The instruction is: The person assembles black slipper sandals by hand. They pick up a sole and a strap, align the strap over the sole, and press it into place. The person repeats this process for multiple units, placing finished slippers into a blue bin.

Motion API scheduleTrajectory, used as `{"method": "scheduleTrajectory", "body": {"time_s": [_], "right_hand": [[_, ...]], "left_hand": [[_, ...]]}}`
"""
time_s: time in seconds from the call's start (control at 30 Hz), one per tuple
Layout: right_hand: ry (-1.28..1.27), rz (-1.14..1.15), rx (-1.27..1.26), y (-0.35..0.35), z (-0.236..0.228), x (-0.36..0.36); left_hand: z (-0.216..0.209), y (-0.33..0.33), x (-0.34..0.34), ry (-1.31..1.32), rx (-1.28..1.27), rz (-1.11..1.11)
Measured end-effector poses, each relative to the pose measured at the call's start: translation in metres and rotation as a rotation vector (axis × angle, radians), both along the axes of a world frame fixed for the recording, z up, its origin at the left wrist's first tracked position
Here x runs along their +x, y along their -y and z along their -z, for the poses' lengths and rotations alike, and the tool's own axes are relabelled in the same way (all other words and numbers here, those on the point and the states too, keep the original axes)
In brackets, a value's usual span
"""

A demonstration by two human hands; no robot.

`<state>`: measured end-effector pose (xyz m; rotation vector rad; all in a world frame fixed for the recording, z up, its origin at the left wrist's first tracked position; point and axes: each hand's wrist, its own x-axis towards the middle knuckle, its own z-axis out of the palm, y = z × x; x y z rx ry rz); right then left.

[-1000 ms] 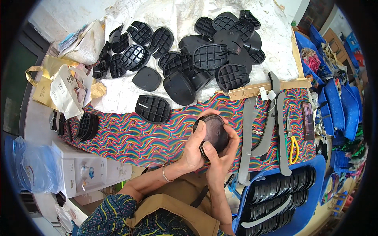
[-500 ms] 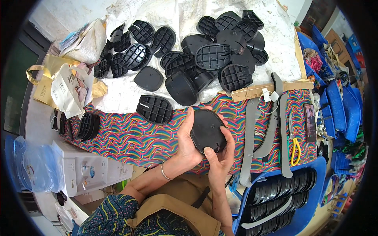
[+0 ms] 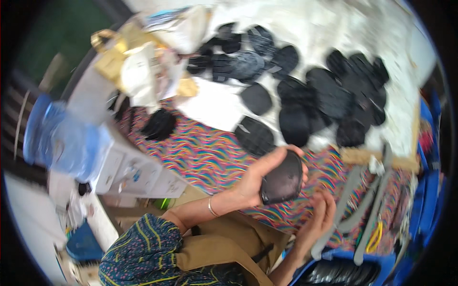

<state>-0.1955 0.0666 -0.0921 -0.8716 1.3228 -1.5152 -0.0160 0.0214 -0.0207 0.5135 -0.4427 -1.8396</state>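
L hand (image 3: 255, 183) grips a rounded black plastic plate (image 3: 282, 178), smooth face up, over the front edge of the patterned cloth (image 3: 205, 148); R hand (image 3: 318, 217) is off it, just to the right, fingers half-curled, nothing seen in it. Work looks approx. midway: this pc is in hand, one plate (image 3: 255, 136) lies alone nearby, and a big pile (image 3: 329, 95) sits loose on the white sheet (image 3: 210, 100), prob. yet to be handled. Glossy black pcs (image 3: 343, 274) fill the blue bin (image 3: 387, 267), poss. done; too blurred to confirm.
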Motion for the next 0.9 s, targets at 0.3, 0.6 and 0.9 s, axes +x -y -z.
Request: {"method": "scheduleTrajectory", "body": {"time_s": [0.3, 0.6, 0.9], "right_hand": [[-0.194, -0.100, -0.090, -0.004, 0.007, 0.000], [-0.293, -0.107, -0.036, -0.003, 0.004, 0.006], [-0.311, -0.094, 0.031, -0.002, 0.004, 0.013]], "left_hand": [[-0.035, -0.028, 0.153, 1.421, -0.153, -0.416], [-0.021, -0.011, 0.295, 2.838, 0.129, -0.740], [0.017, -0.002, 0.292, 2.872, -0.137, -0.805]]}}
